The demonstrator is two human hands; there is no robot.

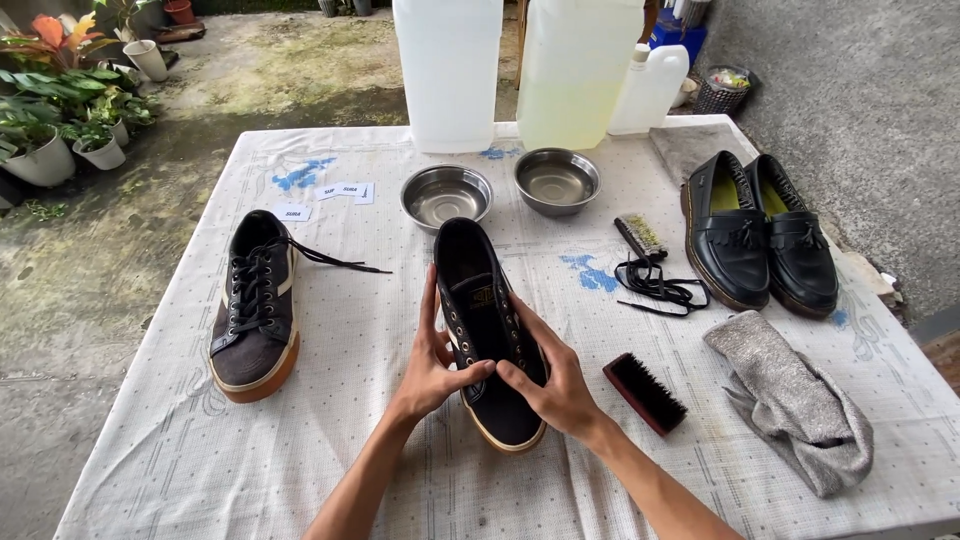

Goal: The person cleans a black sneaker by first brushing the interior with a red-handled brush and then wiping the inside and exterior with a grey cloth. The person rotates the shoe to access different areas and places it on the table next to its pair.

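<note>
A black sneaker point(478, 300) without laces lies on the white tablecloth point(350, 440), toe pointing away from me. My left hand point(432, 362) grips its left side, thumb over the tongue near the heel end. From the other side, my right hand point(553, 378) holds the shoe, thumb meeting the left thumb over the opening. The matching laced sneaker point(255, 305) sits to the left, one lace end trailing right. A loose black lace point(655, 283) lies right of the held shoe.
Two steel bowls point(446, 195) point(557, 181) stand behind the shoe, with large plastic jugs point(448, 70) beyond. A dark shoe brush point(645, 392), a small brush point(640, 236), a grey cloth point(795, 400) and a pair of black loafers point(760, 228) lie right. Potted plants point(60, 120) stand far left.
</note>
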